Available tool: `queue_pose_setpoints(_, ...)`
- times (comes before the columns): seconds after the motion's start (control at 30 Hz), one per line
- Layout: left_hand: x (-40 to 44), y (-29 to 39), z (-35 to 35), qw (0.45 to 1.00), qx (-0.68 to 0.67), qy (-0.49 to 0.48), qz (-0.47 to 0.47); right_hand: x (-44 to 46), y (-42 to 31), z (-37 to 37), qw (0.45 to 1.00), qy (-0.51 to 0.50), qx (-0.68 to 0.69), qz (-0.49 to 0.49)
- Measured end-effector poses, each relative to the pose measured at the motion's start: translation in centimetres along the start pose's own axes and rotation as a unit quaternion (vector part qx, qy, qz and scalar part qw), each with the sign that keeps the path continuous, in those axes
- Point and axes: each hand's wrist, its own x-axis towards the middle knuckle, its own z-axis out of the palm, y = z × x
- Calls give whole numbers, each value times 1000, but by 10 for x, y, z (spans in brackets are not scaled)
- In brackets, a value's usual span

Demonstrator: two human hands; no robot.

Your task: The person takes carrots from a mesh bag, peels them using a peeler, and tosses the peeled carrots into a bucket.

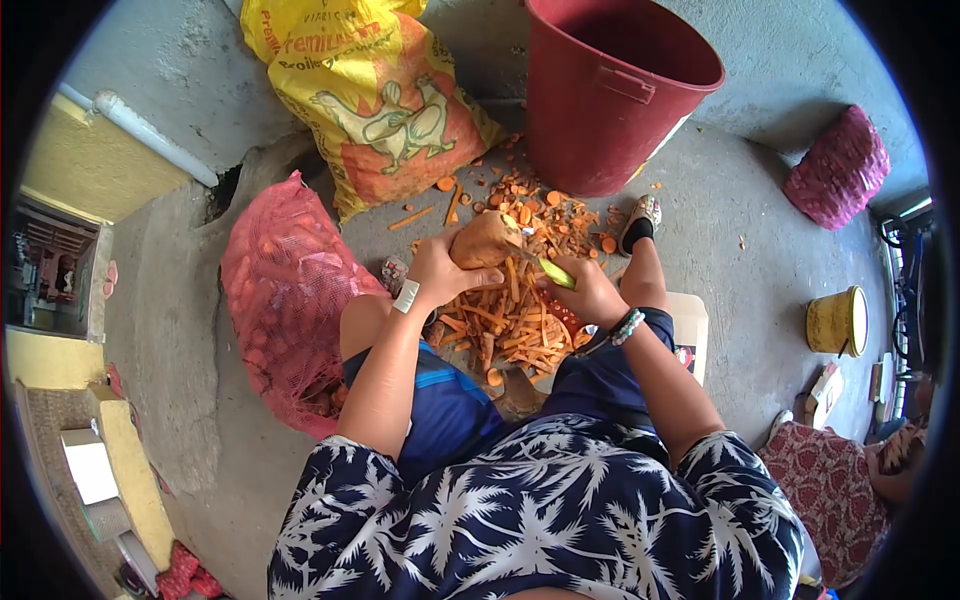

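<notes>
My left hand [446,275] is wrapped round a thick orange-brown carrot [486,240], whose paler cut end points up and right. In my right hand [588,296] is a knife with a yellow-green handle [556,273]. Its dark blade reaches toward the carrot's right side; whether it touches cannot be made out. Below both hands, between my legs, lies a heap of orange peelings and strips [515,320]. More scraps and round orange slices [553,198] are scattered on the floor beyond.
A red net sack of carrots [285,300] leans by my left leg. A yellow feed sack [385,110] and a tall dark-red bin [600,120] stand ahead. Farther right are a purple net sack [838,170], a yellow bucket [828,322] and another person in patterned red clothing [825,480].
</notes>
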Motion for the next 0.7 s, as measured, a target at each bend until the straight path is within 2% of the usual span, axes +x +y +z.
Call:
queue_pose_setpoints(0.1,-2,6,-1,1000,17,-4,-11,5,-1,9,1000,10,-5,-28)
queue_pose_setpoints(0.17,-3,9,-2,1000,21,-1,-18,7,-5,12,1000,8,3,16)
queue_pose_setpoints(0.27,-3,11,-2,999,37,22,-15,12,-1,16,1000,7,-11,23)
queue_pose_setpoints(0.37,-2,9,-3,994,76,68,29,23,12,19,999,-19,-12,30)
queue_pose_setpoints(0.43,-2,2,-4,999,-16,-2,33,28,7,14,1000,-31,-1,-2)
queue_pose_setpoints(0.47,-2,-4,-2,999,-18,-2,32,31,6,11,998,-43,10,-35)
queue_pose_setpoints(0.53,-3,-9,3,992,-121,-36,8,38,9,11,999,-42,-3,-34)
queue_pose_setpoints(0.57,-4,-12,4,992,-121,-34,8,42,12,13,999,-37,-16,-35)
queue_pose_setpoints(0.6,-3,-4,2,1000,-14,13,4,48,13,17,997,-49,46,40)
queue_pose_setpoints(0.63,-1,2,-1,994,93,58,1,50,14,17,997,-47,45,38)
queue_pose_setpoints(0.7,-1,2,-7,992,118,52,-18,51,11,17,984,-112,57,128)
